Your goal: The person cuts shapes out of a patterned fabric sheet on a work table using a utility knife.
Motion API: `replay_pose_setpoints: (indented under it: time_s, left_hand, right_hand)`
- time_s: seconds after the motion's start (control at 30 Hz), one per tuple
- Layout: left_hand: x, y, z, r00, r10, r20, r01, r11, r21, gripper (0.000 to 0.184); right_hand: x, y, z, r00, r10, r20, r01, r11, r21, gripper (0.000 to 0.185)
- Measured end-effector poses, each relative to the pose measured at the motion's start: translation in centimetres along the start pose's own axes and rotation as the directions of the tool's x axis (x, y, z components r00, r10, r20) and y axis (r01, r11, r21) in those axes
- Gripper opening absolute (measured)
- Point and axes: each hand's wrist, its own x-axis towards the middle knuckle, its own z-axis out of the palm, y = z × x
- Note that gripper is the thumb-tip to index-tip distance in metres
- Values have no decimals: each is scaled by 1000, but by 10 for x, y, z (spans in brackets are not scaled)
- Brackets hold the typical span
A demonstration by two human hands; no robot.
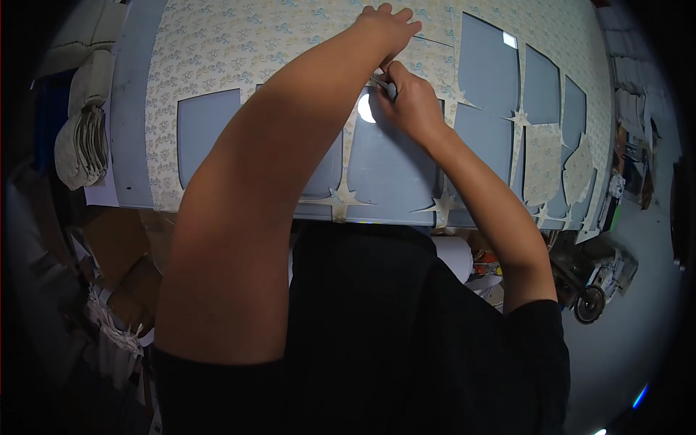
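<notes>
Cream floral sheet [217, 51] looks light, limp, best pinned by its uncut part: left hand [389, 29] spread, right hand [415, 101] gripping a grey tool [391, 90].

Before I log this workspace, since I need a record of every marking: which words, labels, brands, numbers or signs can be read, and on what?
None can be read.
Floral-print fabric: blue sprigs, no legible lettering.
Work table: no legible text on its visible surface.
White roll below the table edge: no legible text.
Small colored items beside the roll: too small and blurred to tell whether they bear any.
</notes>
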Motion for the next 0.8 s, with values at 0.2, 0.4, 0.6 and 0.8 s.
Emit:
replay_pose_setpoints:
  time_s: [0.2, 0.4, 0.6, 0.8]
  left_hand:
    - [-2, -3, -3, 999, 42, -12, -42, 999, 25, 98]
    - [1, -9, 6, 991, -84, -103, 84, 996, -4, 86]
    - [-11, -22, -12, 1000, -19, -6, 18, 1000, -8, 86]
    - [-17, -23, -12, 998, -59, 3, 59, 998, -26, 94]
  right_hand:
    - [-1, -6, 5, 992, 105, -68, -102, 994, 42, 28]
    - [14, 8, -27, 993, 18, 113, -29, 995, 95, 27]
    - [48, 28, -57, 928, -185, 325, 154, 981, 117, 20]
    - [75, 35, -63, 800, -341, 494, 350, 934, 78, 21]
